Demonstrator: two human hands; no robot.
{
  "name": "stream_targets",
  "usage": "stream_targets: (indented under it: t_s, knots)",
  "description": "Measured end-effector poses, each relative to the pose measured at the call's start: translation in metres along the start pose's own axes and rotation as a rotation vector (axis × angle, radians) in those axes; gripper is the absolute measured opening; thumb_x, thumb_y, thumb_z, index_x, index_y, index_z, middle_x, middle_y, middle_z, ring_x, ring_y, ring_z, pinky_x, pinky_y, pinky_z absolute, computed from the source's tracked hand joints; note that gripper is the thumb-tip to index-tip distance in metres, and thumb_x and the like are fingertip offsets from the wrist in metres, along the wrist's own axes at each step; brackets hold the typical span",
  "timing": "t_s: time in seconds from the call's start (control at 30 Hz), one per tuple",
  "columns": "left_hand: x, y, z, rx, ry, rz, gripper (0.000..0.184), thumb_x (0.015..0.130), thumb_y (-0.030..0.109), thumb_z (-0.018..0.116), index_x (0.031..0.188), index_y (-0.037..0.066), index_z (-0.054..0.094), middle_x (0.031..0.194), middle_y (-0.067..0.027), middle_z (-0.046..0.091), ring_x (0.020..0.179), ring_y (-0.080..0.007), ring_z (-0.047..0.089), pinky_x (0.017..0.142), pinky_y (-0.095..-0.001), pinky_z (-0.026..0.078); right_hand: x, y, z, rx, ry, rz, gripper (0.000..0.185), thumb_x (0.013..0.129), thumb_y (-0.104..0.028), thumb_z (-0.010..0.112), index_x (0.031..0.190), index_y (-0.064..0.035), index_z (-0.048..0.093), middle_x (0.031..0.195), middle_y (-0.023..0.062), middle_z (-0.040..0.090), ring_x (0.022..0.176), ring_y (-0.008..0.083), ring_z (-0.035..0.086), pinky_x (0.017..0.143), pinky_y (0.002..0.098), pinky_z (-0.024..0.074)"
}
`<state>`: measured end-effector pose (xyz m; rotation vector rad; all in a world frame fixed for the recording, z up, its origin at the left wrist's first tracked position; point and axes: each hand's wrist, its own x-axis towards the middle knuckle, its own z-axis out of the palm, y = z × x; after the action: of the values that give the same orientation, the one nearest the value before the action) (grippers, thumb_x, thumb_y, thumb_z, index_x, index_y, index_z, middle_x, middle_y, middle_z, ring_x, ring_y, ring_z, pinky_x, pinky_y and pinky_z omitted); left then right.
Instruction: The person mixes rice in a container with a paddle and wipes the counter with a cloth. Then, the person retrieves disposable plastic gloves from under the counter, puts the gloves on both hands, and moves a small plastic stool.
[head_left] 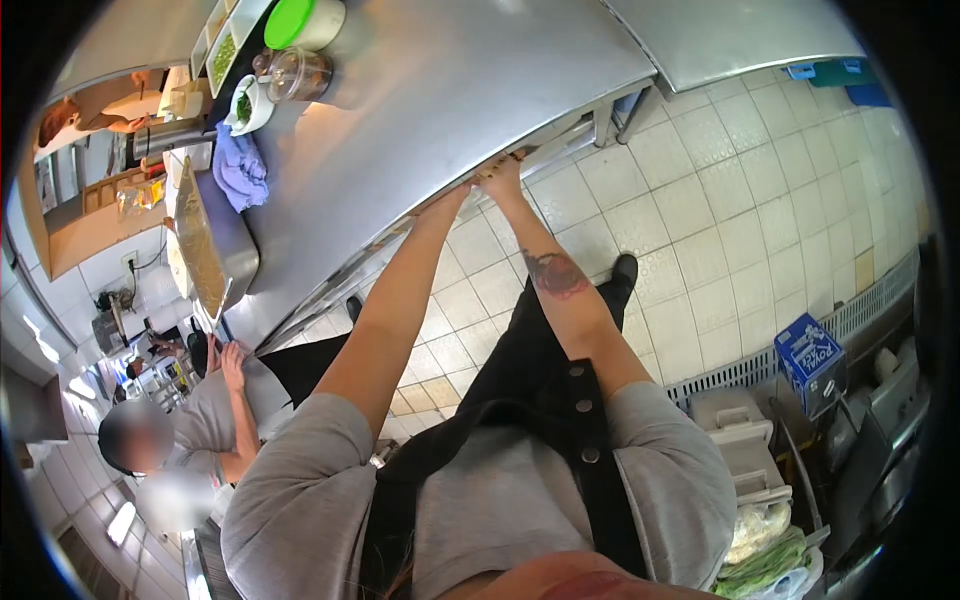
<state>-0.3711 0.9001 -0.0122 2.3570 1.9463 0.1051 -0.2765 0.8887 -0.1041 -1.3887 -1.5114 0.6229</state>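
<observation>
Both of my arms reach forward to the near edge of the steel counter (430,110). At that edge my left hand (446,204) is mostly tucked beneath the counter top, so its fingers are hidden. Beside it, my right hand (499,176) is at the same edge, by the shelf or frame under the top. Small dark spots show at its fingers, too small to make out. Whether either hand grips something cannot be seen.
On the counter are a green-lidded tub (305,24), a clear container (299,75), a white bowl of greens (249,106), a purple cloth (240,168) and a deep metal pan (238,240). A co-worker (215,410) stands at left. A blue box (810,362) sits behind at right.
</observation>
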Motion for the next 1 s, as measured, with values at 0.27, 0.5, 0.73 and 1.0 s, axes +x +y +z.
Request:
stream_targets:
  t_s: [0.27,0.5,0.73,1.0]
  knots:
    - [0.009,-0.013,-0.004,0.028,0.032,-0.026,0.046,0.088,0.033,0.044,0.126,0.009,0.05,0.127,-0.0253,0.048,0.112,-0.0379,0.052,0.092,-0.0465,0.044,-0.008,-0.036,-0.031,0.403,0.12,0.602,0.05,0.08,-0.016,0.058,0.11,0.0145,0.033,0.094,0.0336,0.059,0.093,0.0443,0.059,0.081,0.0446,0.0464]
    - [0.001,-0.008,-0.003,0.038,0.048,-0.045,0.046,0.089,0.035,0.042,0.125,0.009,0.052,0.126,-0.0261,0.049,0.111,-0.0378,0.053,0.09,-0.0465,0.045,-0.086,-0.039,-0.066,0.425,0.094,0.783,0.041,0.082,-0.014,0.053,0.105,0.0118,0.032,0.078,0.0273,0.062,0.066,0.0337,0.064,0.059,0.0387,0.0512]
    - [-0.006,-0.001,0.004,0.034,0.068,-0.049,0.046,0.089,0.037,0.041,0.123,0.009,0.053,0.124,-0.0268,0.05,0.11,-0.0377,0.054,0.089,-0.0465,0.047,-0.059,-0.065,-0.113,0.052,-0.107,0.683,0.034,0.083,-0.023,0.062,0.097,0.0074,0.054,0.075,0.0244,0.064,0.072,0.0379,0.065,0.068,0.0427,0.0518]
    - [-0.085,0.048,-0.035,0.046,-0.145,-0.07,0.033,0.086,0.027,0.051,0.112,0.01,0.061,0.099,-0.024,0.061,0.093,-0.0367,0.06,0.079,-0.0535,0.045,0.009,-0.011,-0.1,-0.292,-0.269,0.21,0.017,0.074,-0.017,0.068,0.085,-0.0036,0.066,0.081,0.0213,0.065,0.076,0.042,0.064,0.07,0.0456,0.0526]
